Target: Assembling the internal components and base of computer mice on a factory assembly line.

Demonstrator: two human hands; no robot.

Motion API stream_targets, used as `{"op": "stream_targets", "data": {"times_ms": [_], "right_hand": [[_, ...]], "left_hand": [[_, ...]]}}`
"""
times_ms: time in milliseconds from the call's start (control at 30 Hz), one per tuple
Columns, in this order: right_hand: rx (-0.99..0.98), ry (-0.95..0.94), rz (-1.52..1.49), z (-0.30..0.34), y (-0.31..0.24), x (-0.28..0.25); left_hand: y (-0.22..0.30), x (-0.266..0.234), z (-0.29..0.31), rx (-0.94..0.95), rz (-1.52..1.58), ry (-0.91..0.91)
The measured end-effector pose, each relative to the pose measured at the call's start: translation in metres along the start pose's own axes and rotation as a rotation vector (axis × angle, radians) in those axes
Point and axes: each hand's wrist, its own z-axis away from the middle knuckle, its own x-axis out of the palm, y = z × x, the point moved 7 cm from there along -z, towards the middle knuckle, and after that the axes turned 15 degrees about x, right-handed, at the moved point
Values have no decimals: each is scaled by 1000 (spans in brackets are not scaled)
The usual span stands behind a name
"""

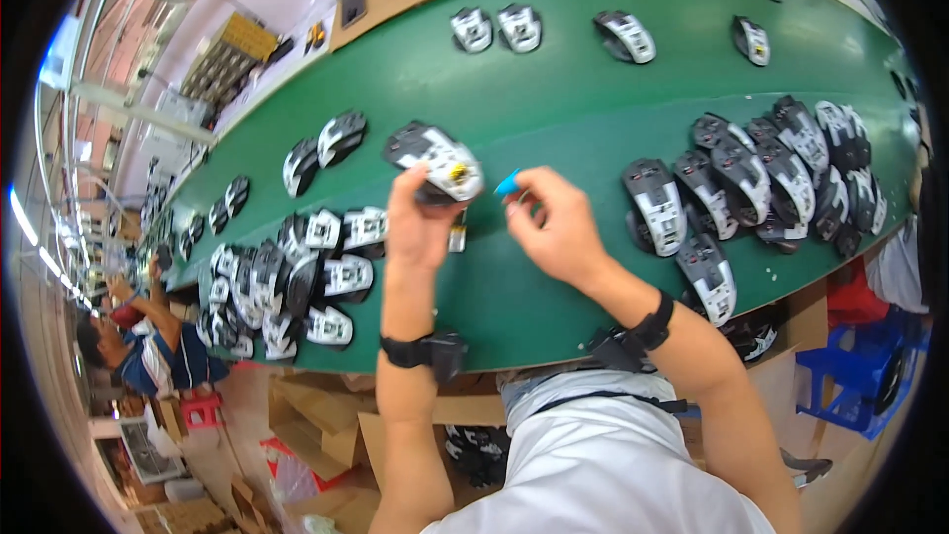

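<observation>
My left hand (419, 227) is closed around a black and white computer mouse (440, 160), lifted over the green work surface and tilted. A small yellow part shows on its near right end. Just to the right, my right hand (559, 232) pinches a small blue piece (508, 183) between bent fingers. The blue piece is apart from the mouse, and its exact kind is too small to tell. A small pale and yellow object (457, 237) shows below the held mouse, beside my left hand.
A heap of similar mice (265, 277) lies left of my arms, another (736, 178) right. Several more sit spaced along the green table (554, 89). Cardboard boxes (306, 420) stand below the front edge, a blue stool (850, 376) at right. Another person (148, 346) works far left.
</observation>
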Motion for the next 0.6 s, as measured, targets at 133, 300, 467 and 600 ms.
{"op": "stream_targets", "data": {"times_ms": [133,300,467,600], "right_hand": [[-151,-134,403,14,14,37],[-142,-176,437,11,16,24],[-212,-124,305,14,25,35],[-260,-130,357,10,34,56]], "left_hand": [[32,64,-28,-9,-233,-278],[-49,188,-60,-230,-345,-578],[-143,243,-97,-302,-439,-617],[-187,292,-117,-280,-400,-639]]}}
